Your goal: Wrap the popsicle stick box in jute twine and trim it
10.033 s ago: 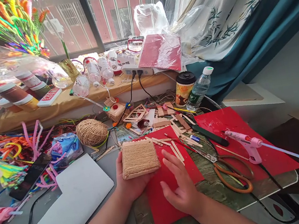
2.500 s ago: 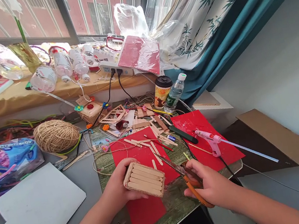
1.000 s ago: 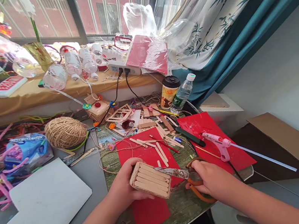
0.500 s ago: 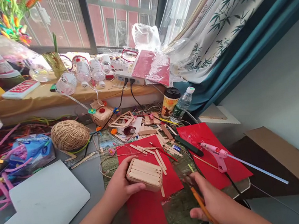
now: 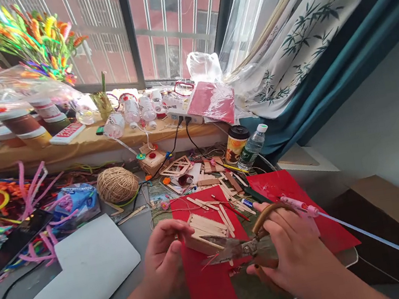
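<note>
A small box of wooden craft sticks [image 5: 208, 225] is tilted over the red paper [image 5: 210, 295]. My left hand [image 5: 165, 251] is at its left corner with fingers curled around the edge; the far fingertips are hidden. My right hand [image 5: 289, 241] grips scissors [image 5: 248, 248] by their orange-brown handles, one finger through the upper loop. The blades are spread and point left, in front of the box's near side. A thin reddish strand shows by the lower blade; whether it is being cut, I cannot tell.
Loose craft sticks [image 5: 226, 219] and a red pencil [image 5: 232, 209] lie behind the box. A pink glue gun [image 5: 297, 206] rests on red paper at right. A twine ball [image 5: 117, 184], white board [image 5: 89, 270], cup [image 5: 237, 144] and water bottle [image 5: 253, 148] stand around.
My right hand has raised the scissors and brought them left to the box, blades now spread. The box has turned, and my left hand has shifted toward its left corner. The view has swung left.
</note>
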{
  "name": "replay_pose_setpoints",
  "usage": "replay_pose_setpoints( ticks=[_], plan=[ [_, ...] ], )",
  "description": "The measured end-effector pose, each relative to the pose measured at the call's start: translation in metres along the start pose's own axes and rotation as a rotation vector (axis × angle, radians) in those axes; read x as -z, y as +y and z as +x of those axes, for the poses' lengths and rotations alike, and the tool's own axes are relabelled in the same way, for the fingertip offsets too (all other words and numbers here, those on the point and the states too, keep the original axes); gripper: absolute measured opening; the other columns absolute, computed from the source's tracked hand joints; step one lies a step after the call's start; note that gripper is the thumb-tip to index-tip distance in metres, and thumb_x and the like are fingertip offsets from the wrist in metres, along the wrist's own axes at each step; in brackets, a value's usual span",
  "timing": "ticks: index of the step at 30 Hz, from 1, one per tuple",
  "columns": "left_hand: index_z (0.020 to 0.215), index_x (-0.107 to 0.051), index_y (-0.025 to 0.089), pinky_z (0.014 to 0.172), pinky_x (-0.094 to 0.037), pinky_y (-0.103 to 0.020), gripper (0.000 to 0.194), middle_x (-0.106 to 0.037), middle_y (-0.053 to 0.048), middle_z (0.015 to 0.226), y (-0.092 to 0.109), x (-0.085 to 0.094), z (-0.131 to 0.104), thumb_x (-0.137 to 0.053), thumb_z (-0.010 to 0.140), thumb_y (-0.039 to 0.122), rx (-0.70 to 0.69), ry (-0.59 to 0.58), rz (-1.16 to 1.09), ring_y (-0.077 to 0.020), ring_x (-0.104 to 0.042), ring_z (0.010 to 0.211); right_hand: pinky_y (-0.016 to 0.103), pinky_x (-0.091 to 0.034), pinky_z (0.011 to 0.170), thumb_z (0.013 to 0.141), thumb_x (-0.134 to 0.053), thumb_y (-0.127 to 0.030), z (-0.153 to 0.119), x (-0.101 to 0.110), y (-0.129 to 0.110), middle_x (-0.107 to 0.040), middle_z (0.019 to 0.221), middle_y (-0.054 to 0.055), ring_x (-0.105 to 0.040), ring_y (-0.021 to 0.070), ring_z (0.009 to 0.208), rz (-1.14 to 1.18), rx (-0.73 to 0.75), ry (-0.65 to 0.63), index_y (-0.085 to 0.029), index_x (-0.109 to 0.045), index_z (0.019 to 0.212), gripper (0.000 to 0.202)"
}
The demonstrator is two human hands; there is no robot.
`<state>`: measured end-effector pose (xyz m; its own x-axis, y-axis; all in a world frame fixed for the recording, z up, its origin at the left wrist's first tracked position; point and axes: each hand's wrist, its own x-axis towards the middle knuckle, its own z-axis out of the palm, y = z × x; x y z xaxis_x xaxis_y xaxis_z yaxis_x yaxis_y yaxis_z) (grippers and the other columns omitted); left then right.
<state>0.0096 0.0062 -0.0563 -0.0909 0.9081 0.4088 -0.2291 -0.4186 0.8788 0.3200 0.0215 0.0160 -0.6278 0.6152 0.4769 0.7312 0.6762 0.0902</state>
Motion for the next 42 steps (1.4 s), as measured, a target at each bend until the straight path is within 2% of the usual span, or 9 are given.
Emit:
replay_pose_setpoints(
  ticks=[6,12,18,23,25,28,33,38,42],
  plan=[
    [0.141,-0.049,0.033,0.093,-0.053,-0.033,0.084,-0.07,-0.007,0.117,0.023,-0.02,-0.005,-0.096,0.074,0.051,0.287,-0.211,-0.101,-0.0229,-0.068,0.105,0.06,-0.048,0.105,0.093,-0.073,-0.051,0.017,0.011,0.003,-0.07,0.116,0.024,-0.062,0.0411,0.112,-0.109,0.151,0.024,-0.01,-0.058,0.12,0.052],
    [0.123,-0.055,0.027,0.075,-0.05,-0.023,0.051,-0.064,0.001,0.09,0.026,-0.034,-0.005,-0.089,0.086,0.034,0.503,-0.174,-0.231,-0.0119,-0.065,0.078,0.06,-0.048,0.103,0.094,-0.072,-0.044,0.021,0.017,0.005,-0.071,0.118,0.024,-0.062,0.0421,0.113,-0.148,0.203,-0.004,-0.01,-0.06,0.12,0.045],
    [0.105,-0.061,0.02,0.067,-0.049,-0.02,0.046,-0.066,0.004,0.077,0.018,-0.024,0.01,-0.096,0.078,0.034,0.587,-0.047,-0.282,-0.0093,-0.062,0.068,0.059,-0.05,0.102,0.095,-0.068,-0.046,0.02,0.015,0.008,-0.07,0.118,0.024,-0.062,0.0414,0.114,-0.139,0.184,-0.014,-0.01,-0.06,0.118,0.044],
    [0.099,-0.065,0.02,0.076,-0.055,-0.023,0.04,-0.073,0.001,0.081,0.009,-0.002,0.025,-0.093,0.079,0.04,0.452,0.314,-0.154,-0.0134,-0.07,0.078,0.059,-0.05,0.102,0.095,-0.066,-0.053,0.013,0.012,0.012,-0.07,0.116,0.023,-0.061,0.043,0.118,-0.144,0.153,-0.007,-0.013,-0.059,0.117,0.046],
    [0.098,-0.065,0.021,0.08,-0.057,-0.027,0.037,-0.074,0.0,0.081,0.008,0.004,0.028,-0.088,0.084,0.046,0.39,0.35,-0.096,-0.0168,-0.073,0.081,0.059,-0.05,0.103,0.095,-0.067,-0.053,0.01,0.011,0.013,-0.07,0.116,0.023,-0.06,0.0431,0.119,-0.14,0.15,-0.023,-0.013,-0.059,0.118,0.047],
    [0.1,-0.068,0.021,0.072,-0.054,-0.028,0.03,-0.073,-0.001,0.078,0.009,0.012,0.028,-0.076,0.095,0.049,0.289,0.273,0.17,-0.0164,-0.068,0.072,0.06,-0.049,0.103,0.092,-0.07,-0.05,0.009,0.011,0.012,-0.07,0.117,0.025,-0.06,0.0427,0.116,-0.127,0.165,-0.047,-0.011,-0.06,0.12,0.05],
    [0.09,-0.079,0.025,0.071,-0.048,-0.032,0.015,-0.067,-0.003,0.077,0.008,0.021,0.027,-0.074,0.097,0.038,-0.106,0.116,0.782,-0.0191,-0.059,0.075,0.056,-0.047,0.106,0.088,-0.075,-0.039,0.009,0.01,0.012,-0.071,0.12,0.021,-0.062,0.039,0.116,-0.067,0.176,-0.065,-0.013,-0.063,0.12,0.043],
    [0.11,-0.078,0.027,0.09,-0.054,-0.038,0.016,-0.072,-0.009,0.107,0.01,0.021,0.023,-0.064,0.102,0.029,-0.245,0.032,0.786,-0.0236,-0.067,0.099,0.055,-0.046,0.106,0.087,-0.077,-0.036,0.006,0.008,0.015,-0.071,0.118,0.02,-0.061,0.038,0.115,-0.054,0.165,-0.086,-0.013,-0.065,0.117,0.04],
    [0.13,-0.074,0.033,0.103,-0.051,-0.045,0.032,-0.074,-0.011,0.126,0.019,0.011,0.014,-0.069,0.098,0.032,-0.369,-0.295,0.767,-0.0295,-0.066,0.115,0.053,-0.045,0.106,0.093,-0.07,-0.031,0.009,0.013,0.017,-0.072,0.115,0.019,-0.061,0.0366,0.115,-0.099,0.226,-0.1,-0.013,-0.067,0.116,0.03]
  ],
)
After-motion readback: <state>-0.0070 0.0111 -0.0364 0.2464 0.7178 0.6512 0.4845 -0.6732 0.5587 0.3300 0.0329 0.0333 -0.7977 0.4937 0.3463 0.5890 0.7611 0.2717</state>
